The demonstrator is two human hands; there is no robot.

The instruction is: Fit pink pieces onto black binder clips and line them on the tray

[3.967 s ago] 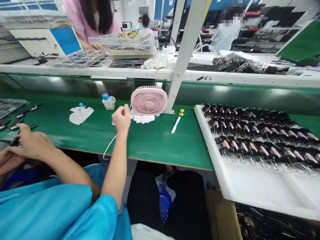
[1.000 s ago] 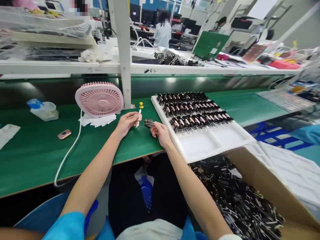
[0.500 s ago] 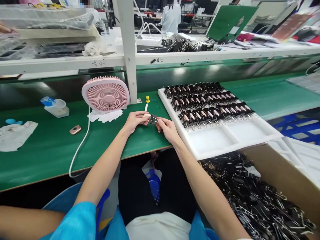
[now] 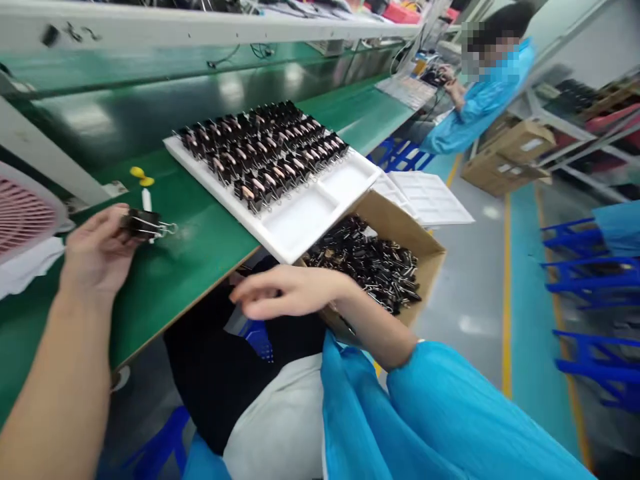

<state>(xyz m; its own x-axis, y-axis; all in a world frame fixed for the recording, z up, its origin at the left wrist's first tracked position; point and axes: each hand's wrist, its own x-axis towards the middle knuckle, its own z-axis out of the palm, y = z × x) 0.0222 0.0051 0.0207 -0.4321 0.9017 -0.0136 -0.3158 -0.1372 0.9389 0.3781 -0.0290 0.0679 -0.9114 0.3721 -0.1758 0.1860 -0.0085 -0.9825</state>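
Above the green bench top, my left hand (image 4: 103, 247) pinches a black binder clip (image 4: 141, 225) whose wire handles point right. Any part clamped in its jaws is hidden by my fingers. My right hand (image 4: 293, 292) hangs over my lap, slightly blurred, fingers extended and nothing in them. Beside it stands a cardboard box (image 4: 434, 259) heaped with loose black binder clips (image 4: 380, 263). A white foam tray (image 4: 295, 230) on the bench carries rows of binder clips (image 4: 260, 150) gripping small pinkish parts.
A pink fan (image 4: 25, 213) is at the left edge, near a yellow knob-like piece (image 4: 141, 176) and a white stick (image 4: 147, 200). White trays (image 4: 430, 197) lie beyond the box. A co-worker in blue (image 4: 480, 93) sits farther along; blue stools (image 4: 590, 287) stand right.
My view has swung right. My right hand has let go of the binder clip and moved off the bench, over my lap towards the box. The left hand still holds the clip.
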